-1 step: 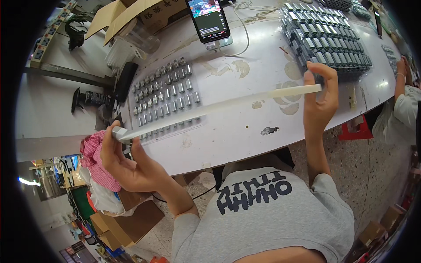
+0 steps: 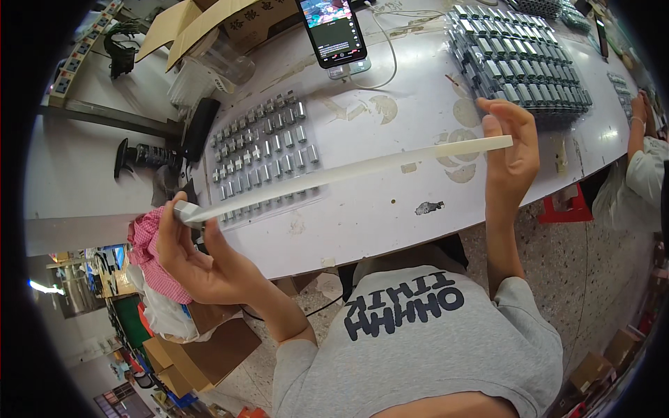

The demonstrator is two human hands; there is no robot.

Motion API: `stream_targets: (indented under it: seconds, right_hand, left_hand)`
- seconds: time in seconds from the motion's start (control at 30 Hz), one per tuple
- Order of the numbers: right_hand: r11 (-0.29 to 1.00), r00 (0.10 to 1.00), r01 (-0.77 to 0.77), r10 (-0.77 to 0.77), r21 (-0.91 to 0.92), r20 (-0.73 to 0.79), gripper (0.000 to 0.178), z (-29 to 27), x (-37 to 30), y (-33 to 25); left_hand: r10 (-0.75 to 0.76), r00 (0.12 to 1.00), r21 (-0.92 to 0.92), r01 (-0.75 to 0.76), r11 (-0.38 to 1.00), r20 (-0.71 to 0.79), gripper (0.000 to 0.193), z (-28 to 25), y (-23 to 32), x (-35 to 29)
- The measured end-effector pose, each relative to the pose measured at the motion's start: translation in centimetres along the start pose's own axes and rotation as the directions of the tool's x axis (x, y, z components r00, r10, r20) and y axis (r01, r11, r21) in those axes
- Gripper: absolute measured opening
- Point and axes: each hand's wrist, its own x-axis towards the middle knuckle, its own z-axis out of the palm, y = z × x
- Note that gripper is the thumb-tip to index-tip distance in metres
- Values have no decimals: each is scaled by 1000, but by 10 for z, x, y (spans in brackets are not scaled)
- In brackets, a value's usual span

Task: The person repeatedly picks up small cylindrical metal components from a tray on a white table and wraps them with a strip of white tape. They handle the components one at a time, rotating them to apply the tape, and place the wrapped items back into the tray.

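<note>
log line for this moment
left hand: holding grey block | right hand: at pale strip's right end | phone: screen lit

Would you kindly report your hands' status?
Left hand: gripping silver metallic block. Right hand: at end of long white strip. Strip spans between; nothing visibly obstructing.

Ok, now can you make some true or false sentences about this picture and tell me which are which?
1. The left hand holds a grey block. True.
2. The white strip is rolled up. False: the white strip stretches between both hands.
3. The phone has its screen lit. True.
4. The pink cloth is beside the right hand. False: the pink cloth is beside the left hand.
5. The metal pieces are in rows. True.
</note>
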Motion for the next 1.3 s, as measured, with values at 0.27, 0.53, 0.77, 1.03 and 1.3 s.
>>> stream_targets:
  seconds: [0.27, 0.53, 0.77, 1.03, 1.3]
  right_hand:
    - [859, 929, 362, -367, -362, 57, 17, -35, 5, -6]
    - [947, 976, 185, -207, -262, -61, 12, -73, 28, 6]
    - [505, 691, 719, -446, -478, 568, 16, -124, 35, 16]
    - [122, 701, 667, -438, -735, 563, 18, -210, 57, 12]
    - [44, 797, 523, -378, -851, 471, 22, -282, 57, 51]
  left_hand:
    - [-21, 999, 86, 23, 996, -25, 26, -20, -24, 10]
    - [-124, 992, 175, 128, 976, -33, 25, -22, -26, 10]
    - [-229, 955, 307, 165, 937, 187, 24, -20, -59, 14]
    - [-140, 935, 356, 15, 934, 326, 25, -8, -29, 19]
    - [-155, 889, 395, -31, 918, 431, 25, -4, -51, 20]
